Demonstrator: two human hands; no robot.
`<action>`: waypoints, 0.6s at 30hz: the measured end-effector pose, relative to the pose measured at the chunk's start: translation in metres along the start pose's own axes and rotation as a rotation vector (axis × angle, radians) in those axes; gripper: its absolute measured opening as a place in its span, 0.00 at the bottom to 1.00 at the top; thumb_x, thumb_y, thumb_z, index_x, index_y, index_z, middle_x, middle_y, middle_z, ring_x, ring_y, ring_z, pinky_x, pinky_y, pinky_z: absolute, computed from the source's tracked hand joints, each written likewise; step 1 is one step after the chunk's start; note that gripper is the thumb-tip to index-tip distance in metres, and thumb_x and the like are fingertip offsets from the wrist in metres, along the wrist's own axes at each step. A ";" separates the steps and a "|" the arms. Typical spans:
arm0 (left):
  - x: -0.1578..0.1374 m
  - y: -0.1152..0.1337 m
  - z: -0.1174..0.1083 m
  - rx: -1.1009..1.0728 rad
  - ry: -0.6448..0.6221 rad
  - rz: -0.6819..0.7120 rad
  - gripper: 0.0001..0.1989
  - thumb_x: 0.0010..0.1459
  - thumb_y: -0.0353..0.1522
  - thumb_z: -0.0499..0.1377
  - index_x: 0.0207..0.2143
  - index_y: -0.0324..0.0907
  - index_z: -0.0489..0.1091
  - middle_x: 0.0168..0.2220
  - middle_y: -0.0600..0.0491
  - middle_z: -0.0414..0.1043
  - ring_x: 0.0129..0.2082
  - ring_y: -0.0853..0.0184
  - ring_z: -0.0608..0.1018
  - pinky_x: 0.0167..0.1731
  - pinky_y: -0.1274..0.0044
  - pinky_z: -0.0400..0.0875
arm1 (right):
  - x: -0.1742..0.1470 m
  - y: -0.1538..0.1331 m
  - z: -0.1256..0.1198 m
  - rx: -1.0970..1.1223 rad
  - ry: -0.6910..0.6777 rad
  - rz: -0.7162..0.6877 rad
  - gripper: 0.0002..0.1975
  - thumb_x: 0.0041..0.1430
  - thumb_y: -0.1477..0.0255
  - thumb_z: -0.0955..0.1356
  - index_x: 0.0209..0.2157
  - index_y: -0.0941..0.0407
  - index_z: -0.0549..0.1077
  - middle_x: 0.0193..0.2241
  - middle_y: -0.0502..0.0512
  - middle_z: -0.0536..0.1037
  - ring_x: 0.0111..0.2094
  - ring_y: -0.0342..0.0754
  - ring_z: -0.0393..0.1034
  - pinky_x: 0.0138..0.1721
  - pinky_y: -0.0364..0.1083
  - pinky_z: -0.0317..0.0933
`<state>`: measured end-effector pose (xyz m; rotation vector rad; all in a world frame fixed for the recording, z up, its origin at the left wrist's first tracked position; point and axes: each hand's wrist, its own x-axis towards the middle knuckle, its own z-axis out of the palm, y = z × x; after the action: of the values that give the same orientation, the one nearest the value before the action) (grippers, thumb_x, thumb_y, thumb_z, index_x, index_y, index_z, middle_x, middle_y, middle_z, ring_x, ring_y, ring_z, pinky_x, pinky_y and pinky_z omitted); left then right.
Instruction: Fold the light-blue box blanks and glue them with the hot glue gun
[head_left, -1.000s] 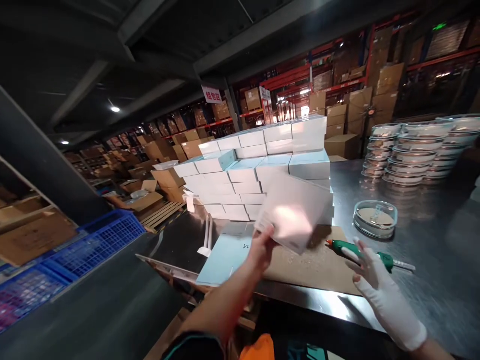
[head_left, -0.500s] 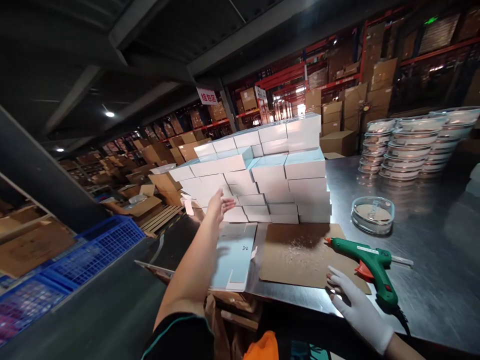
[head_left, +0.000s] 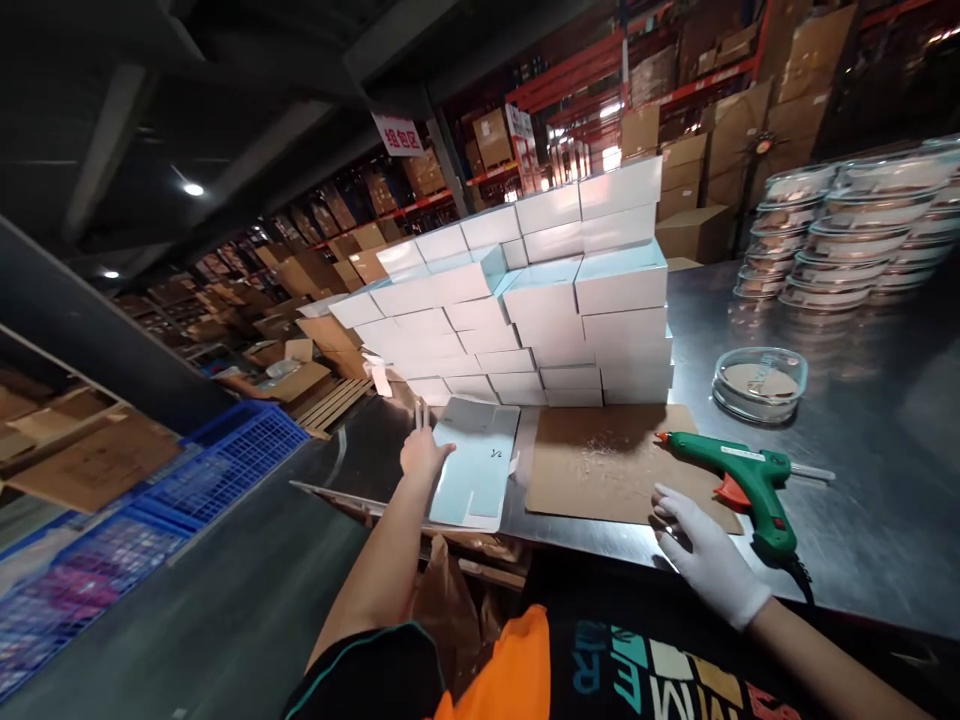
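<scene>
Reaching with the bare left hand (head_left: 421, 455), fingers loose on the edge of a flat box blank (head_left: 476, 462) lying on the surface (head_left: 862, 480); gloved right hand (head_left: 705, 548) rests open beside the glue gun (head_left: 739, 480); many folded boxes (head_left: 540, 300) already stacked, this blank unfolded

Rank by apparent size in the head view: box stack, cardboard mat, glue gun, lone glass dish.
1. box stack
2. cardboard mat
3. glue gun
4. glass dish, close to the gun, farther away, so unsure.
</scene>
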<state>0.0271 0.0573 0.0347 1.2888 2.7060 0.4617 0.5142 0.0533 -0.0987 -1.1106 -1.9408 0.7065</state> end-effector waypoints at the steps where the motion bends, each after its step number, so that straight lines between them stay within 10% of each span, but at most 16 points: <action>1: -0.003 -0.001 -0.013 -0.076 0.013 0.006 0.32 0.56 0.44 0.72 0.56 0.33 0.74 0.59 0.24 0.77 0.62 0.35 0.79 0.56 0.56 0.76 | 0.000 -0.001 -0.002 0.019 -0.012 0.025 0.18 0.63 0.60 0.67 0.49 0.54 0.77 0.63 0.71 0.78 0.62 0.63 0.77 0.61 0.60 0.75; 6: -0.049 0.006 -0.068 -0.797 -0.122 0.121 0.31 0.51 0.55 0.72 0.42 0.36 0.79 0.37 0.40 0.85 0.32 0.54 0.86 0.31 0.69 0.80 | 0.009 -0.026 -0.010 0.177 -0.121 0.204 0.35 0.62 0.47 0.68 0.62 0.57 0.74 0.63 0.73 0.77 0.60 0.64 0.78 0.62 0.60 0.73; 10: -0.109 0.044 -0.061 -1.172 -0.340 0.205 0.30 0.40 0.55 0.78 0.31 0.38 0.80 0.26 0.46 0.81 0.21 0.60 0.80 0.23 0.71 0.76 | 0.031 -0.074 -0.015 0.406 -0.172 0.181 0.59 0.53 0.31 0.68 0.72 0.58 0.64 0.65 0.77 0.74 0.68 0.70 0.69 0.67 0.66 0.66; 18: -0.171 0.100 0.022 -1.205 -0.681 0.642 0.59 0.25 0.72 0.71 0.54 0.44 0.82 0.39 0.35 0.84 0.51 0.30 0.84 0.41 0.49 0.83 | 0.032 -0.135 -0.062 0.682 0.017 -0.082 0.55 0.57 0.32 0.69 0.74 0.54 0.62 0.65 0.71 0.74 0.71 0.65 0.65 0.73 0.64 0.56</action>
<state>0.2145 -0.0103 0.0396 1.4087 1.0169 1.1628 0.4949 0.0241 0.0491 -0.6046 -1.5285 1.1877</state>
